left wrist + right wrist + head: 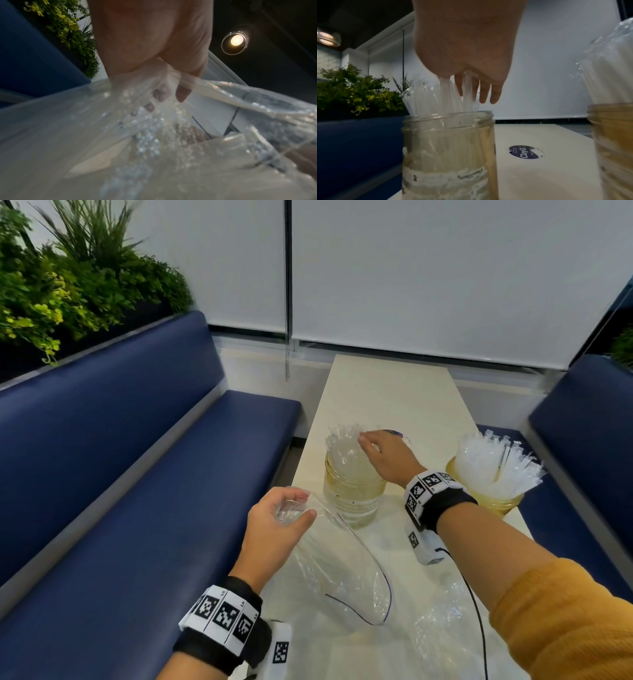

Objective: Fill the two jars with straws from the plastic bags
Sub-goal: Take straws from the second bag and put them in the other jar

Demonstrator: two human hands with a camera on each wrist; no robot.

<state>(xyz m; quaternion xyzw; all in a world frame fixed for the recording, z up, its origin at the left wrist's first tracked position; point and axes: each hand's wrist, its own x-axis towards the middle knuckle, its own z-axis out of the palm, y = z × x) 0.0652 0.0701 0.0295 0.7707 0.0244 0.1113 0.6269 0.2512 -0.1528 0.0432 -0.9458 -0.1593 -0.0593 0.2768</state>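
Two glass jars stand on the pale table (pixel 387 392). The left jar (pixel 352 494) (pixel 448 142) holds clear wrapped straws (pixel 342 443) (pixel 426 97) that lean left. My right hand (pixel 368 445) (pixel 479 93) hovers over its mouth, fingers reaching straight down among the straw tops. The right jar (pixel 496 503) (pixel 614 135) is packed with white straws (pixel 493 463) (pixel 611 81). Near the table's left edge, my left hand (pixel 301 505) (pixel 171 94) grips one end of a clear plastic bag (pixel 346 573) (pixel 154 148). That bag hangs open toward me and looks empty.
A second crumpled clear bag (pixel 445 628) lies on the table near me. A round sticker (pixel 523 152) sits behind the left jar. Blue benches (pixel 137 474) flank the table, with plants (pixel 68 285) behind the left one. A black cable (pixel 479 611) trails from my right wrist.
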